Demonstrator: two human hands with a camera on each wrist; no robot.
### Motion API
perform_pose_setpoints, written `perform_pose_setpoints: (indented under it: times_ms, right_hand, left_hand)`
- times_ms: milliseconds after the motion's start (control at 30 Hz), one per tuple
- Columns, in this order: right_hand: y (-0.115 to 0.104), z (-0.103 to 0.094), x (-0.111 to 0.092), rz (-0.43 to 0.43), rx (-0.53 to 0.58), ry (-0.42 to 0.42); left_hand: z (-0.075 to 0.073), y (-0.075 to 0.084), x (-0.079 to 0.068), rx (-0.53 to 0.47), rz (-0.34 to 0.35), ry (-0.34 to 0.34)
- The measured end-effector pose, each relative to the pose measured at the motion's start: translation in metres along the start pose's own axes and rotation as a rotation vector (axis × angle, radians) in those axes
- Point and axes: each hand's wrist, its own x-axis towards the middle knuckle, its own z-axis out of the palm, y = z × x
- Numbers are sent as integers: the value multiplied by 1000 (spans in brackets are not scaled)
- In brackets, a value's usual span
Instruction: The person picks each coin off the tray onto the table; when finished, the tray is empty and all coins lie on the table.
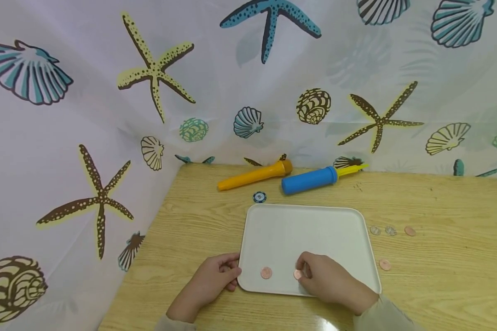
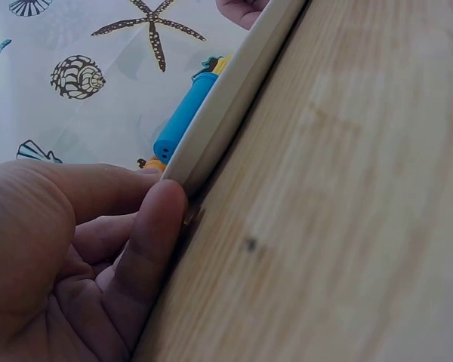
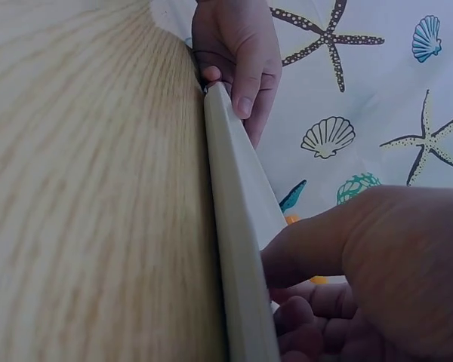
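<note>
A white rectangular tray (image 1: 310, 230) lies on the wooden table. My left hand (image 1: 215, 278) holds its near left corner, with thumb and fingers at the rim (image 2: 192, 162). Over the tray's near part, my right hand (image 1: 325, 278) pinches a copper coin (image 1: 298, 274) between thumb and fingertips, close to the tray surface. Another copper coin (image 1: 266, 272) lies flat on the tray, between the two hands. In the right wrist view the tray's raised side (image 3: 238, 241) hides the pinched coin, and only the curled right hand (image 3: 370, 271) shows behind it.
Right of the tray lie two silver coins (image 1: 375, 230) (image 1: 391, 231) and two copper coins (image 1: 410, 231) (image 1: 384, 265). Behind it are a poker chip (image 1: 259, 197), an orange microphone-shaped object (image 1: 254, 176) and a blue hand pump (image 1: 310, 180). A shell-patterned curtain (image 1: 223, 82) hangs along the back and left.
</note>
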Motion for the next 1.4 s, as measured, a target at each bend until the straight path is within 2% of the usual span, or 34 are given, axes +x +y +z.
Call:
perform_pose_setpoints:
  times_ms: [200,433,733,1000,1400]
  right_hand:
    - [4,0,-1,-29,23,46]
    - [15,-2,-11,-43,166,49]
    - [24,-8,-16,9,325,70]
    - [25,-16,-23,36,365,99]
    - [46,-32,-39,127,437,181]
  left_hand:
    - [0,0,1,21,-11,13]
    - [1,-1,0,20,-13,13]
    - [1,-1,-1,21,-16,8]
    - [0,-3,1,33,-12,3]
    - [1,-3,2,18,-23,14]
